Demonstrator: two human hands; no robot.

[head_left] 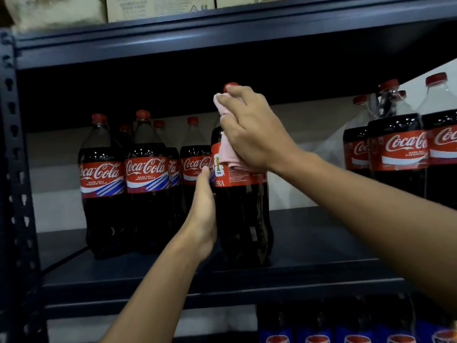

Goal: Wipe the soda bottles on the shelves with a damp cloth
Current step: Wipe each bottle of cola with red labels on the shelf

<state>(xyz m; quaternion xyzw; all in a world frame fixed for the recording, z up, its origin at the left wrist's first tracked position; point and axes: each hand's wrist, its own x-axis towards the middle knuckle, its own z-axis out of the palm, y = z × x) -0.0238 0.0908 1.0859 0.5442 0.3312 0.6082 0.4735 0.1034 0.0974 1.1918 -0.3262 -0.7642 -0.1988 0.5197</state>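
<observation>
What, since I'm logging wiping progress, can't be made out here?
Head view:
Neck of the front bottle: covered by the right hand and pink cloth.
Fingers of the left hand: behind that bottle, grip unclear.
The lower-shelf bottles: cut off by the bottom edge.
The top-shelf boxes: blurred, print unreadable.
Dampness of the cloth: not visible.
</observation>
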